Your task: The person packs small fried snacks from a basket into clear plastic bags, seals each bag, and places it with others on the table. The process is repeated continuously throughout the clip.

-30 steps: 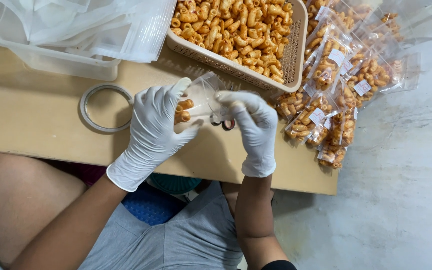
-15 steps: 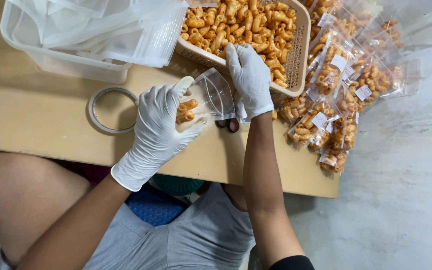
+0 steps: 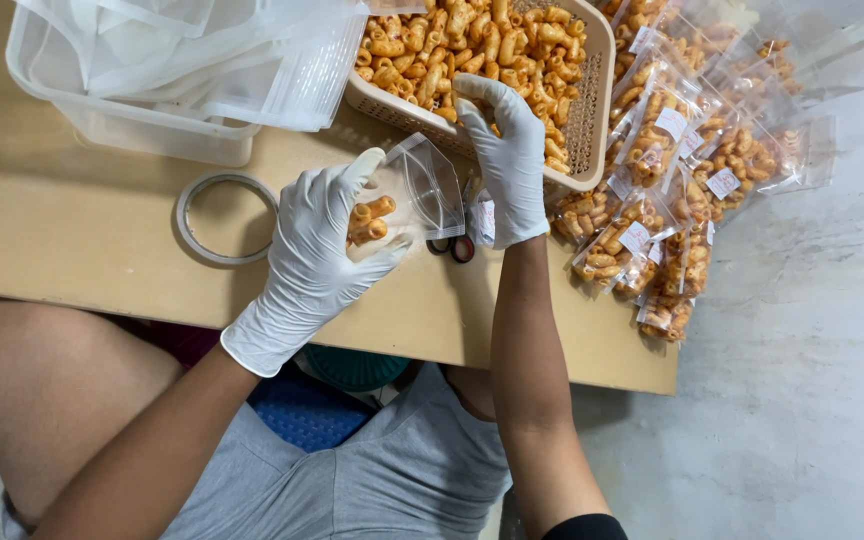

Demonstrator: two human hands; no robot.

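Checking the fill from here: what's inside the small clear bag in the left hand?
A few orange snack pieces sit at the bottom of the small clear bag, its mouth open. The left hand covers the bag's lower part, so anything there is hidden.

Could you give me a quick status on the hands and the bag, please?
Left hand holds open bag, a few snacks inside. Right hand in the basket, on the snacks. Nothing in the way.

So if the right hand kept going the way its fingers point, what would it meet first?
The right hand points up the picture over the beige basket. Its fingers already seem to touch the orange snack pieces heaped there, so those come first, though depth is unclear.
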